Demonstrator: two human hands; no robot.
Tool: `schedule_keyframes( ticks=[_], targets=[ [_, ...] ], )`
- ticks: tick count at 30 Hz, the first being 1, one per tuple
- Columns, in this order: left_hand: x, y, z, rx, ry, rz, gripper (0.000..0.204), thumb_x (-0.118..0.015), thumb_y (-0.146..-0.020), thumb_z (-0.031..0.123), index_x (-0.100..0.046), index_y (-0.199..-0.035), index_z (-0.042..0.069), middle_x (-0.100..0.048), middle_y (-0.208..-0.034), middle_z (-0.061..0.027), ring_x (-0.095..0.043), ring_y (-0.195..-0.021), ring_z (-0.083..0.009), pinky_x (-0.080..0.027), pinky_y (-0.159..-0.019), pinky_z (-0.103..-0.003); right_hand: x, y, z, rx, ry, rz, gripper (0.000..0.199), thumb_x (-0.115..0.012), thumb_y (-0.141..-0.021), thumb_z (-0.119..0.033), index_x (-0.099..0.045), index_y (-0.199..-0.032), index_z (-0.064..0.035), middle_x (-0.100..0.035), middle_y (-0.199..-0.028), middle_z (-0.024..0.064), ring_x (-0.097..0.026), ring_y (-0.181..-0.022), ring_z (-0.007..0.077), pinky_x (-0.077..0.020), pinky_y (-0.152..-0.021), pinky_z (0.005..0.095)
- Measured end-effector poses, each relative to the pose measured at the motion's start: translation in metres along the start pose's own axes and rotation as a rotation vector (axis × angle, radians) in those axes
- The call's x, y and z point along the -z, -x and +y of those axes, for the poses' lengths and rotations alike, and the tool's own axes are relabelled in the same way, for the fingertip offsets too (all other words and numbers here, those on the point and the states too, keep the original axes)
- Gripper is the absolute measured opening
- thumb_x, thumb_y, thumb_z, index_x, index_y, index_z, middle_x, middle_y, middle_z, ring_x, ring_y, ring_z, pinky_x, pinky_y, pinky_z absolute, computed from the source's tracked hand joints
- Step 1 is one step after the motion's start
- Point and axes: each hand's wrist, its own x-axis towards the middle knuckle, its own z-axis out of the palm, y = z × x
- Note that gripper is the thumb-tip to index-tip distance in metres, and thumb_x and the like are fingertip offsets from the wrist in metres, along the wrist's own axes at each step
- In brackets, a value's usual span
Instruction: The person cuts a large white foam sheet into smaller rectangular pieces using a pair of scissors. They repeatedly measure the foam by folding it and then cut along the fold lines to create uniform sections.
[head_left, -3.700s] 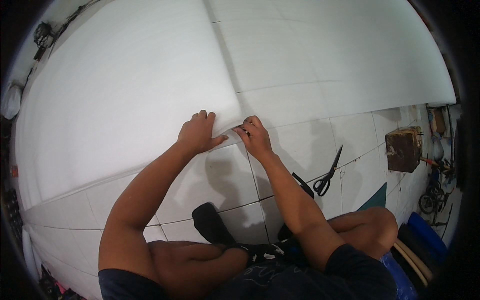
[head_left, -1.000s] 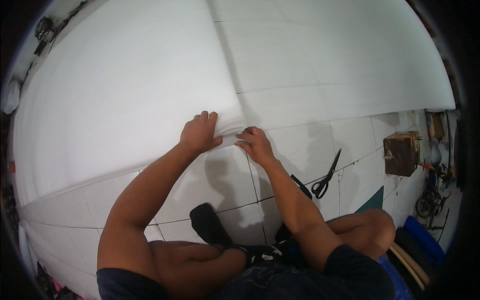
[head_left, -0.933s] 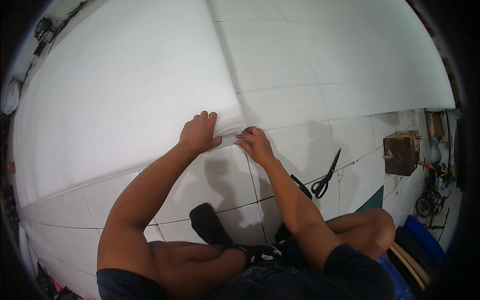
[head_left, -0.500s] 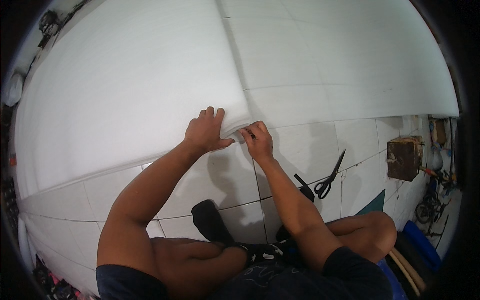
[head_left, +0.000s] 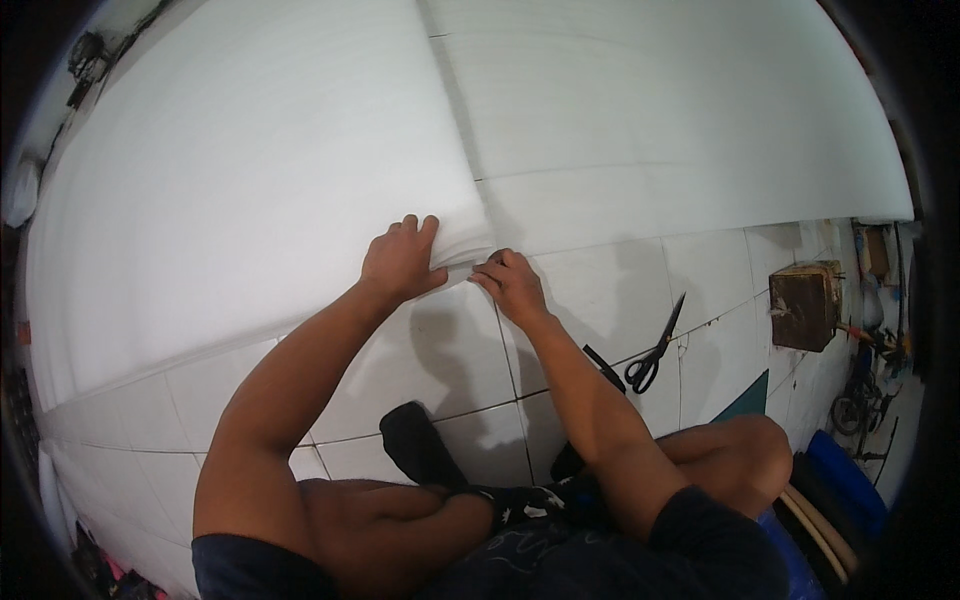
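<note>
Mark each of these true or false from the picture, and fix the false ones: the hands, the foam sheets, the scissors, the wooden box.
1. The left hand lies flat on the edge of the white foam sheet. True.
2. The right hand holds the scissors. False: the scissors lie on the tiled floor, apart from that hand, which pinches at the foam's corner.
3. The scissors have black handles. True.
4. The wooden box sits on top of the foam. False: it stands on the floor at the right, below the foam's edge.
5. The person stands upright. False: they sit on the floor with legs folded, a black sock showing.
</note>
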Motion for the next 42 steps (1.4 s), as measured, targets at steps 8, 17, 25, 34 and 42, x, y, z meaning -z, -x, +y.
schedule_keyframes(
  ticks=[8,17,25,34,42],
  targets=[
    [0.000,0.002,0.003,0.007,-0.029,0.011,0.063,-0.078,-0.074,0.039,-0.050,-0.120,0.007,-0.056,-0.111,-0.0156,-0.060,-0.106,-0.0320,-0.056,-0.081,-0.043,-0.008,-0.008,-0.025,-0.140,-0.429,0.197,0.023,-0.073,-0.087,-0.019,-0.068,-0.103,-0.0033,-0.062,-0.099,0.0119,-0.063,-0.086,0.0278,-0.0522,-0.073,0.0368],
    [0.023,0.011,-0.017,-0.036,0.111,-0.091,0.081,-0.078,-0.074,0.055,-0.051,-0.134,0.006,-0.054,-0.127,-0.0155,-0.054,-0.121,-0.0306,-0.051,-0.096,-0.044,0.020,-0.019,0.006,-0.698,-1.079,-0.418,0.047,-0.061,-0.087,-0.031,-0.059,-0.121,0.0010,-0.061,-0.112,0.0108,-0.059,-0.102,0.0233,-0.0492,-0.091,0.0352],
    [0.052,0.109,-0.148,0.479,0.568,0.682,0.053,-0.064,-0.095,0.039,-0.057,-0.123,-0.005,-0.064,-0.109,-0.0158,-0.061,-0.098,-0.0214,-0.050,-0.084,-0.035,0.034,-0.049,-0.014,-0.876,-0.988,-0.373,0.088,-0.063,-0.086,-0.061,-0.047,-0.135,0.0104,-0.059,-0.119,0.0243,-0.059,-0.107,0.0302,-0.0535,-0.086,0.0376],
    [-0.089,0.174,-0.176,1.224,1.683,0.877,0.103,-0.067,-0.079,0.070,-0.031,-0.146,0.000,-0.048,-0.120,-0.0130,-0.052,-0.093,-0.0223,-0.049,-0.086,-0.042,0.007,-0.053,-0.009,-0.722,-0.536,-0.333,0.079,-0.061,-0.088,-0.054,-0.053,-0.125,0.0153,-0.063,-0.115,0.0283,-0.062,-0.106,0.0330,-0.0483,-0.093,0.0392],
    [-0.091,0.148,-0.174,1.380,1.409,0.893,0.076,-0.064,-0.086,0.062,-0.053,-0.123,-0.004,-0.055,-0.101,-0.0085,-0.052,-0.085,-0.0192,-0.047,-0.077,-0.037,0.012,-0.051,-0.033,-0.573,-0.129,-0.198,0.073,-0.061,-0.087,-0.052,-0.057,-0.126,0.0102,-0.062,-0.122,0.0283,-0.061,-0.113,0.0387,-0.0466,-0.098,0.0422]
  ],
)
